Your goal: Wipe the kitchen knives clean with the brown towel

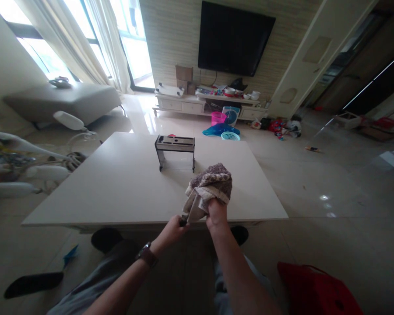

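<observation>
Right grip (pixel 216 212) closed on the towel (pixel 213 181), fingers partly lost in its folds; I have it by the lower right of the bundle. Left grip (pixel 176 226) pinching a small dark piece (pixel 183 221) at the towel's lower left tip; I cannot tell whether that piece belongs to the cloth or is a separate item.

Towel: bunched, mottled brown-grey pile on top, paler side showing in the lower folds. I read its position as over the near edge of the bench (pixel 118 188), right of that edge's midpoint; contact with the surface is unclear from my head view. Both forearms enter from the near side, a dark-strapped watch (pixel 147 254) on the left wrist.

On the bench, a dark-framed stand (pixel 175 142) is upright, beyond the towel and to its left, between the near and far edges. Past the far edge, toward the far right corner, I log a pink basket (pixel 218 117), a blue bundle (pixel 216 129) and a pale green basket (pixel 230 136). Off the near right corner, lower down: a red object (pixel 315 288).
</observation>
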Action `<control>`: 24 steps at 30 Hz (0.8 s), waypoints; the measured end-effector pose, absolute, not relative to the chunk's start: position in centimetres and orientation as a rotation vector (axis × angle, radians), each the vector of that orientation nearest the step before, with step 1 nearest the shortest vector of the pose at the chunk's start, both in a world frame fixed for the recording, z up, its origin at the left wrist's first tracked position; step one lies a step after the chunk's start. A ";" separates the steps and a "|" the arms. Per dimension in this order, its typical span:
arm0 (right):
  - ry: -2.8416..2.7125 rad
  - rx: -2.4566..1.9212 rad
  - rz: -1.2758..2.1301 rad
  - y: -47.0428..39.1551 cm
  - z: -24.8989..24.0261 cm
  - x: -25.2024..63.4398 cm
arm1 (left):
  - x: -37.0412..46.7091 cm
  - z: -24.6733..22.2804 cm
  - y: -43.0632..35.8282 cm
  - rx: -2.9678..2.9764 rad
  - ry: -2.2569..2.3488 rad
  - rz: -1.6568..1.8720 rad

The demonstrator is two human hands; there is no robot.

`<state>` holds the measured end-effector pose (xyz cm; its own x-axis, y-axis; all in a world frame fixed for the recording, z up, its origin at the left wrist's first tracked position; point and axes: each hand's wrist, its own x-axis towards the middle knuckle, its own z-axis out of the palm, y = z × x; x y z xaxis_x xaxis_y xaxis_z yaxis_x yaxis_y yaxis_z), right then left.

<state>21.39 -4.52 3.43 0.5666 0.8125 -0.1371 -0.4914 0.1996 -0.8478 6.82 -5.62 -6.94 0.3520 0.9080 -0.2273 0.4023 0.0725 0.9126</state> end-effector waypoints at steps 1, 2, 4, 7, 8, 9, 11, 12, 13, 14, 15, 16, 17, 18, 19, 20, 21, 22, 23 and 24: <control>-0.358 -1.010 0.937 -4.4 3.4 21.7 | 6.8 -7.2 -5.7 1.537 1.257 0.563; -0.341 -1.013 0.928 -4.3 3.3 22.0 | 6.7 -7.5 -5.7 1.555 1.276 0.541; -0.324 -1.021 0.885 -4.0 3.1 22.5 | 6.6 -7.6 -5.8 1.601 1.292 0.480; -0.288 -1.051 0.754 -3.6 2.8 23.3 | 6.5 -7.2 -5.8 1.669 1.281 0.385; -0.272 -1.065 0.721 -3.5 2.7 23.5 | 6.5 -7.0 -5.8 1.688 1.276 0.368; -0.260 -1.078 0.701 -3.4 2.6 23.7 | 6.4 -6.7 -5.8 1.706 1.272 0.360; -0.254 -1.098 0.692 -3.3 2.4 23.8 | 6.1 -6.2 -5.9 1.742 1.278 0.370; -0.254 -1.104 0.695 -3.3 2.3 23.8 | 5.9 -5.9 -5.9 1.762 1.287 0.383; -0.256 -1.107 0.700 -3.2 2.3 23.7 | 5.7 -5.7 -5.9 1.781 1.301 0.399; -0.264 -1.109 0.704 -3.2 2.2 23.4 | 5.4 -5.4 -5.9 1.799 1.316 0.417; -0.271 -1.110 0.707 -3.2 2.2 23.1 | 5.0 -5.2 -5.8 1.817 1.329 0.434; -0.277 -1.111 0.711 -3.3 2.2 22.8 | 4.7 -5.0 -5.8 1.831 1.341 0.444; -0.288 -1.111 0.717 -3.3 2.2 22.4 | 4.3 -4.7 -5.8 1.840 1.355 0.447; -0.306 -1.111 0.726 -3.4 2.2 21.9 | 4.0 -4.5 -5.7 1.844 1.372 0.445; -0.328 -1.110 0.738 -3.5 2.2 21.4 | 3.7 -4.4 -5.7 1.844 1.390 0.439; -0.354 -1.107 0.754 -3.7 2.1 20.9 | 3.4 -4.2 -5.7 1.842 1.408 0.436; -0.382 -1.104 0.776 -3.8 2.0 20.4 | 3.2 -4.0 -5.7 1.838 1.425 0.436; -0.412 -1.104 0.802 -4.0 2.0 19.9 | 3.1 -3.9 -5.8 1.834 1.429 0.439; -0.438 -1.110 0.830 -4.3 1.8 19.4 | 2.9 -3.8 -5.8 1.827 1.419 0.447; -0.456 -1.119 0.857 -4.5 1.7 18.9 | 2.8 -3.7 -5.9 1.813 1.398 0.462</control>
